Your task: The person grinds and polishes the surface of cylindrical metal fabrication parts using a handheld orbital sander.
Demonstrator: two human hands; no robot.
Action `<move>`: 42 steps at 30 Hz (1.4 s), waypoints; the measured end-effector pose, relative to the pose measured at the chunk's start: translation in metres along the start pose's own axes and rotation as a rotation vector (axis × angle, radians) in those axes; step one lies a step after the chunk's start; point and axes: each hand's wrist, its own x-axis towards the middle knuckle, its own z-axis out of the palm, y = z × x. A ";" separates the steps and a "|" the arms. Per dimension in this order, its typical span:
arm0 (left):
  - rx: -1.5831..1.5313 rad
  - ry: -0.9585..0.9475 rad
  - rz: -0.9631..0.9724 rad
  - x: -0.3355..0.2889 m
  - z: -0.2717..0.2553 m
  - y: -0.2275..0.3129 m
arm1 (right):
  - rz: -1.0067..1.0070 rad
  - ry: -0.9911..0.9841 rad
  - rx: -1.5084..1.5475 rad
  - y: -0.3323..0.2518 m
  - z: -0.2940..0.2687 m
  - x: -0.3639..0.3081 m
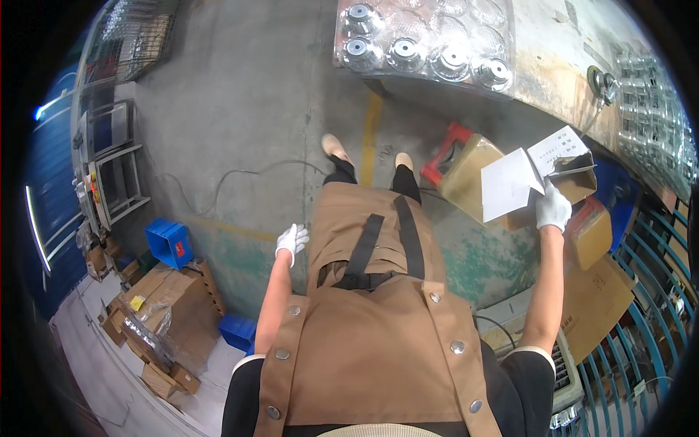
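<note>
My right hand (553,209), in a white glove, reaches out to the right and grips the near edge of a cardboard box (575,183) with white outer faces. Its flaps (507,186) stand spread, one with a torn, ragged edge. What lies inside the box is hidden from this view. My left hand (293,239), gloved in white too, hangs beside my brown apron (378,349) with its fingers loosely apart and nothing in them.
Under the box are tan-topped seats with red frames (466,178). A workbench (553,80) ahead carries clear trays with glass-like round pieces (404,51). Left are a metal step frame (116,171), a blue crate (170,242) and cartons (171,306). A cable (226,175) crosses the floor.
</note>
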 end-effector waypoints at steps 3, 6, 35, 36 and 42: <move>-0.016 -0.023 0.012 0.001 -0.002 0.005 | 0.023 -0.040 -0.027 -0.007 -0.001 -0.005; -0.027 -0.031 0.035 0.007 -0.008 0.006 | 0.043 -0.071 -0.055 -0.019 -0.004 -0.009; -0.223 -0.214 -0.126 0.062 -0.033 -0.067 | 0.003 -0.113 -0.175 -0.112 -0.058 -0.010; -0.230 -0.199 -0.142 0.062 -0.029 -0.067 | -0.003 -0.101 -0.169 -0.109 -0.060 -0.001; -0.191 -0.201 -0.137 0.058 0.005 -0.030 | -0.023 -0.060 -0.060 -0.073 -0.066 0.057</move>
